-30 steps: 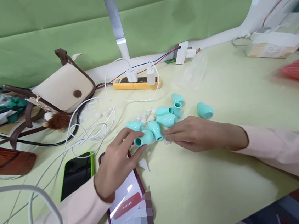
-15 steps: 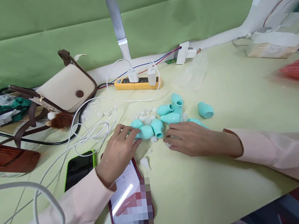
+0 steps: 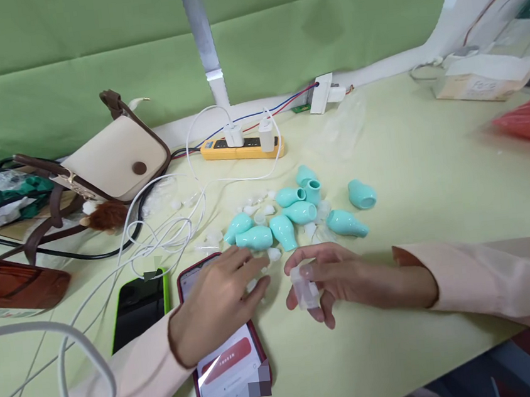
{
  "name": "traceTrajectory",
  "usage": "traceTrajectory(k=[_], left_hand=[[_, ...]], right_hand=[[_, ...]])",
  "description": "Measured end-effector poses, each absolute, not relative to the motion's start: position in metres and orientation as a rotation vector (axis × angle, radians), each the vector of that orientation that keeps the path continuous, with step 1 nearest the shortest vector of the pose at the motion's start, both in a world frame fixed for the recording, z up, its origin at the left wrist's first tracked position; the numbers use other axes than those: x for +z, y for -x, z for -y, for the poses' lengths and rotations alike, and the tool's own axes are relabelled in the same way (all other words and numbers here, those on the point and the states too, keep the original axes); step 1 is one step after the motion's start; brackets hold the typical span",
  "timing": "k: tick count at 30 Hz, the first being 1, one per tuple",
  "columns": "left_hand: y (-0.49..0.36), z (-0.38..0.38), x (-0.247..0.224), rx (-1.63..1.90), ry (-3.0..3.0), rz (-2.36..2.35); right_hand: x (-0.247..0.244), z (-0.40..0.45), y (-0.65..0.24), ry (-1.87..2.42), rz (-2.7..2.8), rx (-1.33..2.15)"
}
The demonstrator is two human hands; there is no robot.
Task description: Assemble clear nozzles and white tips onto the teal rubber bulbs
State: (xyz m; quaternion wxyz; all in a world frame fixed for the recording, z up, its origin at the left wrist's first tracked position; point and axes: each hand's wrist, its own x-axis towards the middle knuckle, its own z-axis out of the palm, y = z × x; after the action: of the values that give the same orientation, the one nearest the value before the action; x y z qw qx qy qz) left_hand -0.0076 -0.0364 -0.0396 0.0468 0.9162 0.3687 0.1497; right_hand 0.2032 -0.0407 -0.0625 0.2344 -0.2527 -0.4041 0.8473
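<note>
**Translucent Part Held in Right Hand, Turquoise Parts Adjacent**

The right hand (image 3: 337, 279) grips a translucent plastic part (image 3: 305, 288) between thumb and fingers, above the table (image 3: 339, 361). The part is frosted, colourless and short, with a blocky outline; finer detail is unclear. The left hand (image 3: 225, 297) is released, fingers parted, over the red-edged phone (image 3: 228, 363); contact with the small pale pieces near its fingertips cannot be determined. Beyond both hands lie glossy turquoise parts (image 3: 283, 232), rounded and tapered, some showing open ends. A yellow power strip (image 3: 242, 149) sits farther back, right of the cream handbag (image 3: 113, 154).
</note>
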Motion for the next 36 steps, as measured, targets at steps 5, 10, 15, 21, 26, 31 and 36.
traceTrajectory(k=[5, 10, 15, 21, 26, 31, 36], left_hand=[[0.000, 0.036, -0.047, 0.222, -2.735, -1.111], [-0.004, 0.032, -0.051, 0.196, -2.677, -1.169], [-0.009, 0.031, -0.052, 0.175, -2.646, -1.174], [-0.013, 0.029, -0.052, 0.123, -2.601, -1.194], [-0.014, 0.028, -0.049, 0.120, -2.585, -1.204], [-0.011, 0.028, -0.044, 0.194, -2.543, -1.284], [-0.011, 0.029, -0.046, 0.292, -2.486, -1.267]], right_hand=[[-0.068, 0.035, -0.201, 0.513, 0.828, 2.528], [-0.062, 0.035, -0.202, 0.466, 0.871, 2.490], [-0.065, 0.033, -0.200, 0.609, 0.849, 2.365], [-0.066, 0.028, -0.200, 0.657, 0.852, 2.357], [-0.068, 0.027, -0.200, 0.671, 0.869, 2.335], [-0.070, 0.029, -0.200, 0.703, 0.857, 2.323], [-0.072, 0.029, -0.199, 0.702, 0.853, 2.313]])
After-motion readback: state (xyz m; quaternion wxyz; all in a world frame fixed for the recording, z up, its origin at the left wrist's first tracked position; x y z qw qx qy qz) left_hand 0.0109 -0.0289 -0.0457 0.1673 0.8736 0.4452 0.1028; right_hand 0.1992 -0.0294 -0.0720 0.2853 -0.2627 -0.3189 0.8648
